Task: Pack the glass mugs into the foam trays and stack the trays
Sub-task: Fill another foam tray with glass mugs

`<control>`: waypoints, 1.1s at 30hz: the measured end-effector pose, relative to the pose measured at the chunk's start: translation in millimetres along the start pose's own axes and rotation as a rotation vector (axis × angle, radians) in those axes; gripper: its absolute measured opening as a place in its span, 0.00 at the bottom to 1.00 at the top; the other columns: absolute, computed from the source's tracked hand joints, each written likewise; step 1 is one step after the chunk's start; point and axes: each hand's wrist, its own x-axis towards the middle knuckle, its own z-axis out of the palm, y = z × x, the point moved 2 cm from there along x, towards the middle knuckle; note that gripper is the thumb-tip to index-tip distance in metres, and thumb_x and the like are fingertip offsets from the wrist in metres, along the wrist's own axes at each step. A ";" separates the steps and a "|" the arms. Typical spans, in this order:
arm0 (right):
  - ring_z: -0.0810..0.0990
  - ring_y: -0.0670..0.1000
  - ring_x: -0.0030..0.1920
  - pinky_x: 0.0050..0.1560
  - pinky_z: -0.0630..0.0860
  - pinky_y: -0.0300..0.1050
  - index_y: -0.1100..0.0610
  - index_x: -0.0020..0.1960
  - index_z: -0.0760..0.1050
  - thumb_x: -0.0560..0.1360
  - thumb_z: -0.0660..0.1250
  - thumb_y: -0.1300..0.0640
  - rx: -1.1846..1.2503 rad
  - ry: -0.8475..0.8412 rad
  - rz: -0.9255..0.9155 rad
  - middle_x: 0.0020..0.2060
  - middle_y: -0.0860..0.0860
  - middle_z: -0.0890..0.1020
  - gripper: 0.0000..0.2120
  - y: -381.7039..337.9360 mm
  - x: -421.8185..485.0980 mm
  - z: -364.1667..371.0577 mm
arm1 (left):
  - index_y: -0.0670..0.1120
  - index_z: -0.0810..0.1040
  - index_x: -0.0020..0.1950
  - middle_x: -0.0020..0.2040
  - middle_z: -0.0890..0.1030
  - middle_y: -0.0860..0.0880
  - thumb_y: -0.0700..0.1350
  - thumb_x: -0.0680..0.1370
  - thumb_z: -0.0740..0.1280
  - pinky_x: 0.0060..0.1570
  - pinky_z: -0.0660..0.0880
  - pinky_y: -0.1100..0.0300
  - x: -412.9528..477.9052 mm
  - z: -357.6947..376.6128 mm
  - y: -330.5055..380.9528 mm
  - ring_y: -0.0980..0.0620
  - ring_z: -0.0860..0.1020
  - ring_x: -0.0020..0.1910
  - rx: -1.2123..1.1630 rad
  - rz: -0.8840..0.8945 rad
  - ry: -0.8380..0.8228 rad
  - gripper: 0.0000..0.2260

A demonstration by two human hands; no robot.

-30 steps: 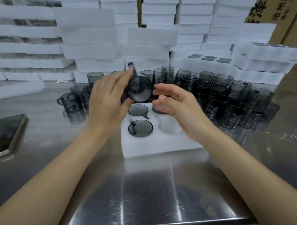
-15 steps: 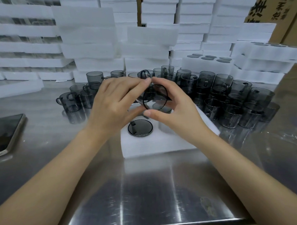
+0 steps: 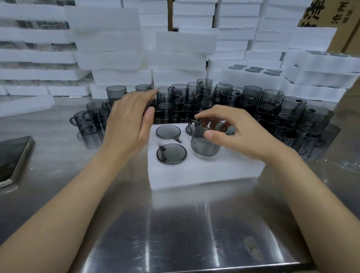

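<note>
A white foam tray (image 3: 205,172) lies on the steel table in front of me. Two smoky grey glass mugs sit sunk in its left holes: one at the near left (image 3: 171,153), one at the far left (image 3: 168,131). My right hand (image 3: 234,134) is shut on a third grey mug (image 3: 204,144), pinched at its top and standing partly in the near right hole. Behind that hand another mug rim (image 3: 225,128) shows in the far right hole. My left hand (image 3: 129,123) hovers with fingers spread, left of the tray, reaching toward the loose mugs (image 3: 173,95) behind.
Several loose grey mugs (image 3: 286,108) crowd the table behind and right of the tray. Stacks of white foam trays (image 3: 110,49) fill the back; filled ones (image 3: 254,76) stand at the right. A phone (image 3: 8,158) lies at the left. Cardboard boxes (image 3: 334,12) stand at the far right.
The mug went from my left hand to my right, which lowered it into the near right hole. My left hand let go and moved back toward the loose mugs.
</note>
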 end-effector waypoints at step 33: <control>0.57 0.30 0.70 0.59 0.52 0.16 0.44 0.62 0.78 0.62 0.70 0.37 0.075 -0.323 0.084 0.70 0.34 0.67 0.29 15.6 -2.3 14.7 | 0.37 0.71 0.66 0.69 0.65 0.34 0.40 0.74 0.64 0.65 0.59 0.42 -14.9 19.6 -45.6 0.36 0.61 0.69 0.415 -0.432 -0.215 0.20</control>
